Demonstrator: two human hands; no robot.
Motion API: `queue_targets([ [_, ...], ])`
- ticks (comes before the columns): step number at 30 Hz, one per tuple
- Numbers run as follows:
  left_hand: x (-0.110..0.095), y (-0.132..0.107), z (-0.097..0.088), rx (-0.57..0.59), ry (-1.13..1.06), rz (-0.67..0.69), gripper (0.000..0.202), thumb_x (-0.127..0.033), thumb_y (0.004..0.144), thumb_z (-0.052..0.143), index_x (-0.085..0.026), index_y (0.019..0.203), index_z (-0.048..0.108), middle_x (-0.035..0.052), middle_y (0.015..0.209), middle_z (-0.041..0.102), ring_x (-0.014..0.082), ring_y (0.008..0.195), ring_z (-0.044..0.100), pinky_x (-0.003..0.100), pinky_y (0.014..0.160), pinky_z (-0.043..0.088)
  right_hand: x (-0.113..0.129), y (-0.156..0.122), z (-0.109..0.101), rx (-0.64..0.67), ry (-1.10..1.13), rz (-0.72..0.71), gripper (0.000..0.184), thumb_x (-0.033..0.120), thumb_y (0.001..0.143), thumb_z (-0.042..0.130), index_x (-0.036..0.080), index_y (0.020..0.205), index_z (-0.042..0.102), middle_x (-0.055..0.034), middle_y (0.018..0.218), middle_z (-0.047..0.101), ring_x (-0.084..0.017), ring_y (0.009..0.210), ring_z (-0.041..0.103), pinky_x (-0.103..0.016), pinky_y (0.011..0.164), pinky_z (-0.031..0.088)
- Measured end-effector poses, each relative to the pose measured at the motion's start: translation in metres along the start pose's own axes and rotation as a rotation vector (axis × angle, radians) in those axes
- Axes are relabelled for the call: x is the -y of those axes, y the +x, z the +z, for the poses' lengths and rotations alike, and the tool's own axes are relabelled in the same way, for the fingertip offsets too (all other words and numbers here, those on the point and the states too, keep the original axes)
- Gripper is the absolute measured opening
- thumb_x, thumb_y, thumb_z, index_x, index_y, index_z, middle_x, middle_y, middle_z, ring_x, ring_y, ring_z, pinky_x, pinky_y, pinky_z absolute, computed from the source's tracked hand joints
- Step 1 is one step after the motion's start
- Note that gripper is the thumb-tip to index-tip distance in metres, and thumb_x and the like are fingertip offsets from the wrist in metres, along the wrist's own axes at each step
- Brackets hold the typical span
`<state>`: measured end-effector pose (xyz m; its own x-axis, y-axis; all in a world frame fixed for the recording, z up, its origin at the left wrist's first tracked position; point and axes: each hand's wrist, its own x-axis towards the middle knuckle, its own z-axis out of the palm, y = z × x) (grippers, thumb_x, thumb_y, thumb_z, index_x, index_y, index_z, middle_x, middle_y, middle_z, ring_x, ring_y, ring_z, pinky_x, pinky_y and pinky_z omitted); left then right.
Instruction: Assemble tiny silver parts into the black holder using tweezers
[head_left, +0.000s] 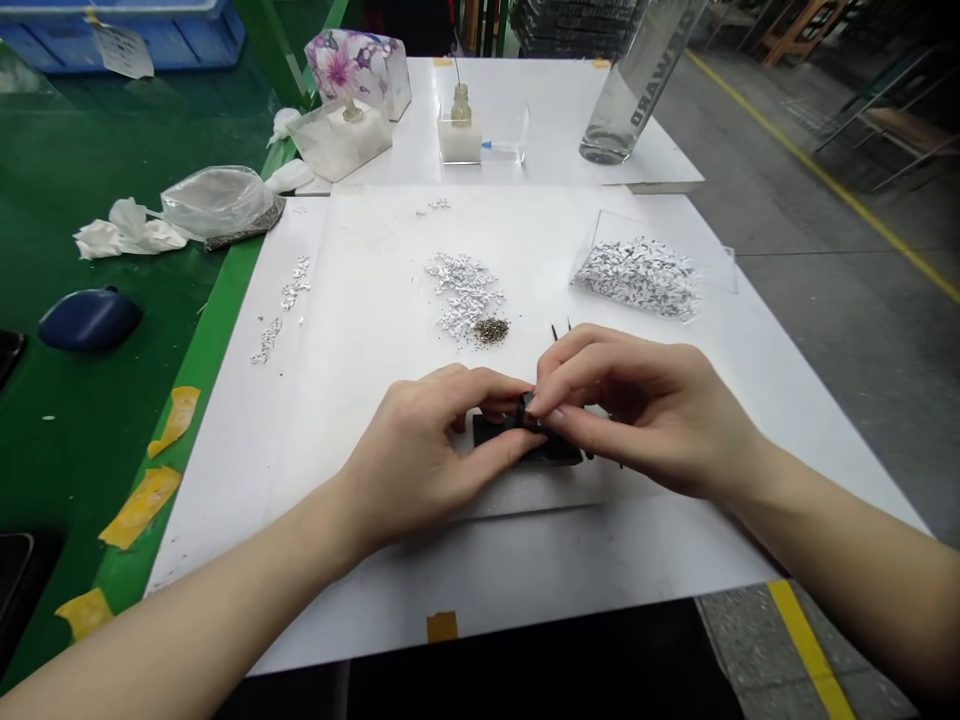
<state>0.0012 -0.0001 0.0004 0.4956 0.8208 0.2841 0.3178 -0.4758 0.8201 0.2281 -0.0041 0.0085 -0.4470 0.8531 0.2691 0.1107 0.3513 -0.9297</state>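
Observation:
Both hands meet over a small black block [559,452] that lies on the white work sheet [360,320]. My left hand [427,450] curls around the block's left end, thumb and fingers pinched on it. My right hand [637,405] pinches a small dark part at the block's top and also holds black tweezers [561,328], whose tips stick up behind the fingers. A pile of small silvery parts [465,290] with a little heap of dark specks [491,330] lies just beyond the hands.
A clear tray of silvery parts [641,278] sits at the right. Small rows of parts [281,310] lie at the left. Behind stand a clear bottle [637,85], a small glue bottle in a holder [460,125], a flowered tissue box [360,68] and a plastic bag [217,200].

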Motion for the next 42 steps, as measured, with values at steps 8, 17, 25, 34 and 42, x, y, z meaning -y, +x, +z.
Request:
queue_targets([
  [8,0.000,-0.001,0.001,-0.009,0.028,0.017,0.015,-0.015,0.091,0.077,-0.022,0.104,0.075,-0.0047,0.089,0.079,0.0102,0.065,0.062,0.026,0.061,0.050,-0.001,-0.003,0.012,-0.057,0.048,0.006,0.026,-0.001,0.090,0.068,0.023,0.098,0.075,-0.0032,0.101,0.065,-0.015,0.091,0.069,-0.024,0.072,0.062],
  [17,0.001,-0.001,0.000,-0.002,0.048,0.042,0.014,-0.016,0.089,0.075,-0.020,0.102,0.075,-0.0032,0.088,0.077,0.0103,0.068,0.064,0.024,0.070,0.054,0.003,-0.005,0.023,-0.074,0.051,0.029,0.029,-0.006,0.087,0.060,0.022,0.094,0.060,0.0004,0.096,0.058,-0.014,0.089,0.059,-0.027,0.077,0.052],
  [25,0.008,-0.002,0.001,0.075,-0.042,0.187,0.024,-0.019,0.095,0.074,-0.019,0.118,0.078,0.0017,0.093,0.080,0.0146,0.082,0.070,0.025,0.077,0.056,-0.006,0.004,-0.016,0.005,0.153,0.019,0.006,0.020,0.099,0.071,0.023,0.101,0.066,0.0018,0.085,0.062,-0.012,0.071,0.058,-0.025,0.060,0.046],
  [34,0.003,-0.001,0.000,0.088,0.001,0.224,0.026,-0.015,0.094,0.070,-0.014,0.118,0.078,0.0043,0.083,0.079,0.0185,0.077,0.065,0.030,0.072,0.058,-0.004,0.005,-0.013,-0.098,-0.980,0.179,0.046,0.036,0.097,0.071,0.019,0.140,0.063,0.0031,0.075,0.069,-0.016,0.057,0.058,-0.030,0.055,0.035],
  [42,-0.002,-0.001,0.000,0.055,-0.013,0.242,0.026,-0.010,0.091,0.071,-0.013,0.116,0.078,0.0064,0.085,0.080,0.0190,0.075,0.069,0.032,0.070,0.061,-0.001,0.006,-0.009,-0.085,-0.939,0.222,0.038,0.017,0.087,0.066,0.019,0.123,0.076,0.0031,0.063,0.065,-0.017,0.055,0.058,-0.031,0.057,0.038],
])
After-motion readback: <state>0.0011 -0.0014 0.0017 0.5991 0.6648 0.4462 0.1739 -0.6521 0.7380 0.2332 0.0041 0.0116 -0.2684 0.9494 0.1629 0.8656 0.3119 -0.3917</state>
